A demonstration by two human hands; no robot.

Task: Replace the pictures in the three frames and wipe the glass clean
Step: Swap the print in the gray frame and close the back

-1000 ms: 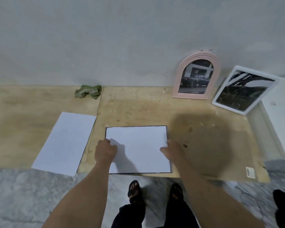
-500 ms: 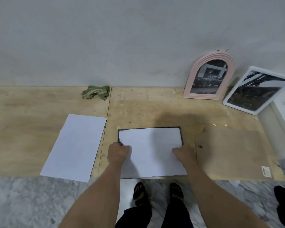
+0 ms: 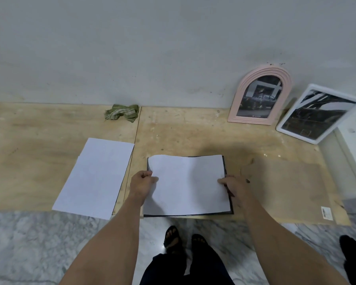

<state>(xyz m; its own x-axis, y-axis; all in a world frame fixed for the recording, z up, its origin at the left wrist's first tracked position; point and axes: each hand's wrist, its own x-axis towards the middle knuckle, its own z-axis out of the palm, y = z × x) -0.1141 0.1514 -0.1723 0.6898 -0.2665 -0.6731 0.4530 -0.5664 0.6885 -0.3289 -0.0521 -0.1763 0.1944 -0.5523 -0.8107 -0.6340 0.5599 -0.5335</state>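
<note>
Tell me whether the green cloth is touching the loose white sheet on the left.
Apart. The head view shows the green cloth bunched by the wall, with a strip of bare plywood between it and the loose white sheet.

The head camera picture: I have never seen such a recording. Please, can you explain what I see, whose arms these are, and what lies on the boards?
There is no machine here. A person wears a camera on the head, looking down, so the arms are their own.

The left hand and the right hand each pinch a side of a white sheet that lies on a dark frame, flat on the plywood boards.

A second sheet lies to the left, a green cloth by the wall. A pink arched frame and a white frame lean at the back right, with pictures inside.
</note>
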